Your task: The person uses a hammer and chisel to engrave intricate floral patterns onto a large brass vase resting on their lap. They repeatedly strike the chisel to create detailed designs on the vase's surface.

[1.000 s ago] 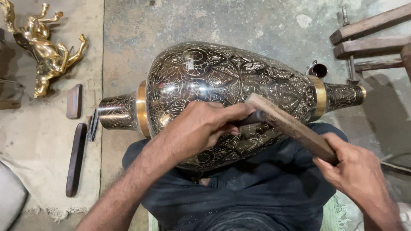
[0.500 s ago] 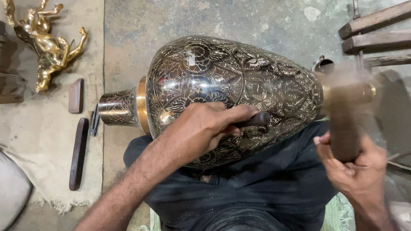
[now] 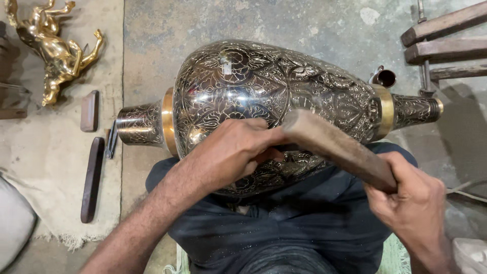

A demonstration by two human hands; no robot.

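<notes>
Clenched around the lower end of a wooden mallet [image 3: 339,148], the right hand [image 3: 411,200] holds the tool slanting up to the left, its blunt head meeting the knuckles of the left hand [image 3: 231,152]. That left grip is closed into a fist pressed against the belly of a large engraved metal vase [image 3: 269,96]; what it pinches is hidden beneath the fingers. The vase lies on its side across the person's lap, dark with silvery floral engraving and 2 brass bands, its base to the left and narrow neck to the right. On the cloth [image 3: 50,152] at left lie a golden horse figurine [image 3: 53,48] and 2 dark wooden blocks [image 3: 93,177]. Wooden slats [image 3: 446,40] show at upper right.
</notes>
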